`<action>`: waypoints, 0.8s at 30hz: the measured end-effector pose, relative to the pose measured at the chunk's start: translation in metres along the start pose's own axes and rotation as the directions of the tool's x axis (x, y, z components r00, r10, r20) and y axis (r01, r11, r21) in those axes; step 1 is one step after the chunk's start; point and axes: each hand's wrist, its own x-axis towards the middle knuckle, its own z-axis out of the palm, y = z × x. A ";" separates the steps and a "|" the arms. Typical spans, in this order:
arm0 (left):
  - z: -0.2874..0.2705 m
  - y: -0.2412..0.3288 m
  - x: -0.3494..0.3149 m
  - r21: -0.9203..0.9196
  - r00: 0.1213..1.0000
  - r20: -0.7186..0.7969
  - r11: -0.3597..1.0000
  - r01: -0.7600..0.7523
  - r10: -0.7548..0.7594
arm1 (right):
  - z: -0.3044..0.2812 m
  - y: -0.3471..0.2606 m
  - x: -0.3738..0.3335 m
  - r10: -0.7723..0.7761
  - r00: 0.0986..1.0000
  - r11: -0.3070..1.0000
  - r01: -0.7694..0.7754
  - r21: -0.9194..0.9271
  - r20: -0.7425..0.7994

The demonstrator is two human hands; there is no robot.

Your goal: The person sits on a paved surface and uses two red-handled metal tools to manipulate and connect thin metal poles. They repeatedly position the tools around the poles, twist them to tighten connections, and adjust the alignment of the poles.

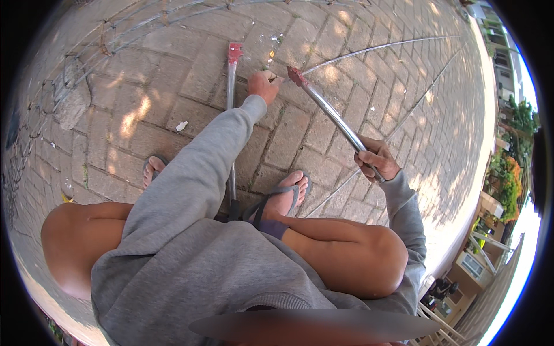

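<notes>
My right hand (378,158) is closed around the lower end of a steel tube (337,118) with a red head. That red head (296,76) points up and left toward my left hand (265,86). The left fingers are pinched on the near end of a thin metal rod (381,48), which runs past the red head and off to the far right. Its stretch beside the head is partly hidden. A second steel tube (231,86) with a red end lies between my feet, partly behind my left sleeve; its near end is dark.
A framework of thin rods tied with wire (104,46) stretches along the far left. Another thin straight rod (427,89) crosses the brick paving (190,75) on the right, passing behind my right hand. My feet in flip-flops (288,193) flank the second tube. Small white scraps (182,126) lie about.
</notes>
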 end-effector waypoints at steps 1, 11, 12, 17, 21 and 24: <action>-0.001 0.000 0.000 -0.008 0.999 0.021 0.999 0.036 -0.035 | -0.001 0.001 0.002 0.011 1.000 1.000 -0.011 0.006 0.016; -0.002 -0.004 0.005 -0.010 0.999 0.032 0.999 0.033 -0.033 | -0.001 -0.003 0.006 0.038 0.998 0.998 -0.040 0.044 0.043; -0.001 -0.005 0.007 -0.021 0.999 0.023 0.999 0.040 -0.039 | 0.000 -0.008 0.006 0.037 0.998 0.999 -0.039 0.031 0.054; -0.008 0.007 0.002 -0.084 0.987 0.049 0.985 0.154 -0.150 | 0.028 -0.036 0.003 0.091 0.996 0.986 -0.091 0.137 0.003; -0.016 0.045 -0.043 0.205 0.854 -0.266 0.892 -0.403 0.447 | 0.072 -0.055 0.006 0.095 0.993 0.973 -0.077 0.217 -0.072; -0.021 0.081 -0.087 0.079 0.561 -0.160 0.577 -0.813 0.812 | 0.106 -0.067 0.015 0.070 0.993 0.978 -0.049 0.202 -0.096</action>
